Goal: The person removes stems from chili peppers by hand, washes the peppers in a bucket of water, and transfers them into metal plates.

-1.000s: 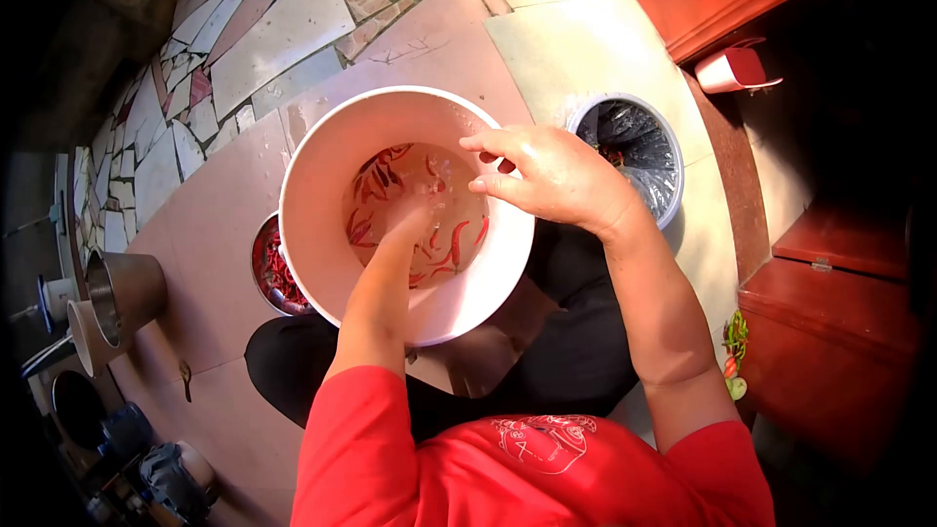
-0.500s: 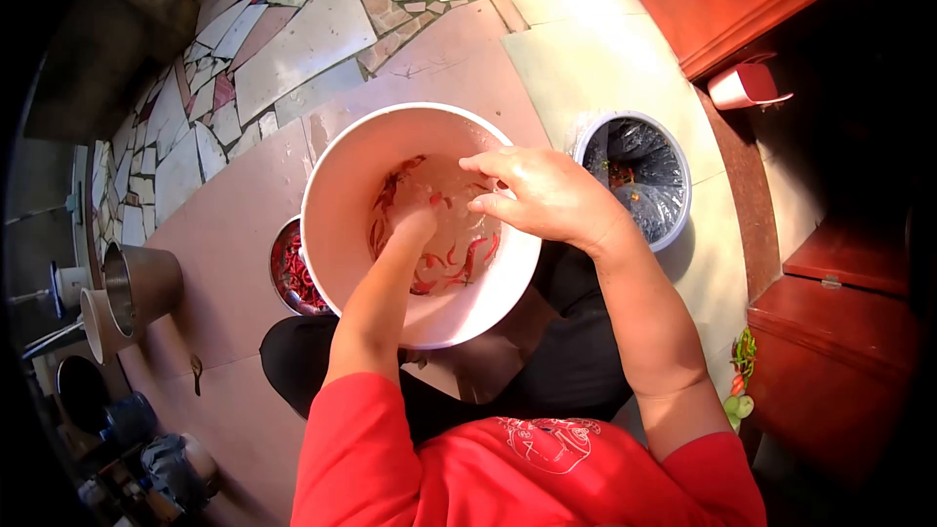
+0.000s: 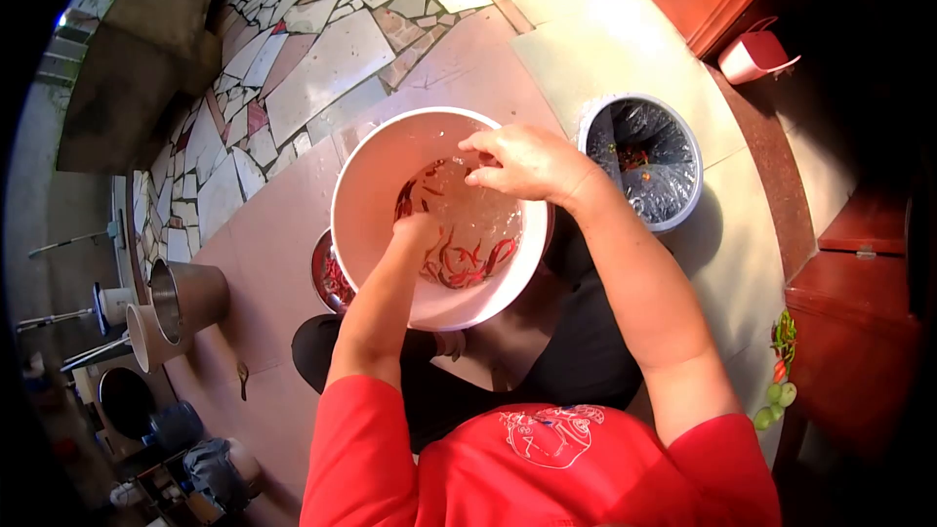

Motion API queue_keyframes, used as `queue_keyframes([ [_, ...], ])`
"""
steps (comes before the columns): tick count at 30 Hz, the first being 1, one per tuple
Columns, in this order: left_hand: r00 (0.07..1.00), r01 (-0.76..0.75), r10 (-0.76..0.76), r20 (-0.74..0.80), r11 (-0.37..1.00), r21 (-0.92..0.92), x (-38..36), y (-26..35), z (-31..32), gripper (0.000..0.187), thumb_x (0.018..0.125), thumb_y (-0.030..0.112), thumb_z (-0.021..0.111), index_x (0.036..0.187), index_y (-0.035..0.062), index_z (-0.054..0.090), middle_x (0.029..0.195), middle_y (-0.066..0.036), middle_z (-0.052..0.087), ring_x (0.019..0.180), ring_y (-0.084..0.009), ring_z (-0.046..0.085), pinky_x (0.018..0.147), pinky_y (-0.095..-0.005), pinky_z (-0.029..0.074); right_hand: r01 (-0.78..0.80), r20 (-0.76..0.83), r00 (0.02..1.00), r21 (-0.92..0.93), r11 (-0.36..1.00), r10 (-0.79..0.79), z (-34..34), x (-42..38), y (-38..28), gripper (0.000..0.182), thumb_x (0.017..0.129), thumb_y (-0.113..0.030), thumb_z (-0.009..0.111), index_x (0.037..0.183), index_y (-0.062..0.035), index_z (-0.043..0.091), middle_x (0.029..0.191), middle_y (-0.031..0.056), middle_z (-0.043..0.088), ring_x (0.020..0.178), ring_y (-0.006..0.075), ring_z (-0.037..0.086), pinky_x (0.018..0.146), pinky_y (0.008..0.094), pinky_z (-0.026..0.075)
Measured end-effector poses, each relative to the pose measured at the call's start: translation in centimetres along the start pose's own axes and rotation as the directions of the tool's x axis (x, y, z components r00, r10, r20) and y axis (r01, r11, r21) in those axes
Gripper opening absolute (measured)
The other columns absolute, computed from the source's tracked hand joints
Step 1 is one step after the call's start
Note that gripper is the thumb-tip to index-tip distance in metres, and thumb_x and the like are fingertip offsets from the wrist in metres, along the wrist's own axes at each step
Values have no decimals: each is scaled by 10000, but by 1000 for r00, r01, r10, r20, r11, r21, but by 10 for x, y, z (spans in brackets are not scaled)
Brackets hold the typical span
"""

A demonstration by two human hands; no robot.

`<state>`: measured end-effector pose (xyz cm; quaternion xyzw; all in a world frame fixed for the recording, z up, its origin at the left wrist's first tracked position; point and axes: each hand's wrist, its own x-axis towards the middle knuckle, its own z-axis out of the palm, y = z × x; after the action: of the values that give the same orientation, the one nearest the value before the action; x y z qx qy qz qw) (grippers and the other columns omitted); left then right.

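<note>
1. The person sits over a pale plastic bucket (image 3: pixel 371 185) resting between the knees. It holds shallow water and a scatter of red chilies (image 3: pixel 468 263).

2. The chilies lie mostly in the near half of the bucket floor, just below and to the right of the left hand (image 3: pixel 415 231). Their long axes run many ways; several curve across the bottom, roughly left to right in the view.

3. The left hand is the nearer one. It reaches down inside the bucket, at or in the water, with the chilies beside and just ahead of its fingers.

4. The left forearm runs steeply down from the red sleeve into the bucket, wrist straight. The fingers look loosely bunched, but whether they grip a chili cannot be told, since the hand's back hides them.

5. The right hand (image 3: pixel 522 164) hovers over the bucket's far right rim, above the water and clear of the chilies. Its fingers are curled, the tips drawn together as if pinching something small; what they hold, if anything, cannot be made out.

6. The right forearm comes in from the right, elbow out, wrist bent toward the bucket's middle.

7. A bin lined with a dark bag (image 3: pixel 673 181) stands just right of the bucket, near the right hand. A metal bowl of more chilies (image 3: pixel 332 278) sits partly under the bucket's left edge.
</note>
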<state>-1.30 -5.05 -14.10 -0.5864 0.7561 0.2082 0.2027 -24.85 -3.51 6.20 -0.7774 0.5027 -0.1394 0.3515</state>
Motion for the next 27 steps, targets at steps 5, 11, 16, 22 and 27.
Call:
queue_keyframes([
  [5,998,-55,57,1,981,-184,-16,12,-59,336,901,260,499,1099,10,603,1027,-181,644,998,-282,619,866,-414,460,13,10,1000,18,1000,-14,3,8,11,451,789,-267,657,1167,-31,587,1045,189,642,956,299,621,843,365,478],
  [11,997,81,-41,72,323,-943,-6,-15,-20,340,918,280,481,1105,22,599,908,-183,654,854,-268,654,750,-409,503,-19,-8,1000,-9,1000,19,4,9,-5,444,790,-256,656,1165,-28,589,1040,190,645,960,304,622,851,366,477],
  [16,999,17,-34,-31,895,-445,-35,-21,-74,335,888,276,481,1079,29,602,943,-231,640,927,-356,617,823,-431,463,-32,90,995,-55,998,36,25,28,14,408,776,-251,682,1114,-32,620,981,167,662,908,267,637,816,347,489],
  [22,804,-125,-289,-520,772,-623,-223,-105,-143,213,917,173,536,1037,-1,559,825,-54,612,713,-114,544,659,-255,452,-227,347,894,-198,954,285,67,63,22,217,771,-142,657,957,-32,678,821,116,677,788,203,641,710,319,499],
  [27,634,192,-657,-408,645,-740,-342,-181,4,210,874,191,591,973,6,589,766,-104,594,696,-192,547,666,-316,444,-63,667,674,-378,924,319,149,49,58,416,707,-28,554,1102,-111,653,1046,123,662,975,292,618,850,352,485],
])
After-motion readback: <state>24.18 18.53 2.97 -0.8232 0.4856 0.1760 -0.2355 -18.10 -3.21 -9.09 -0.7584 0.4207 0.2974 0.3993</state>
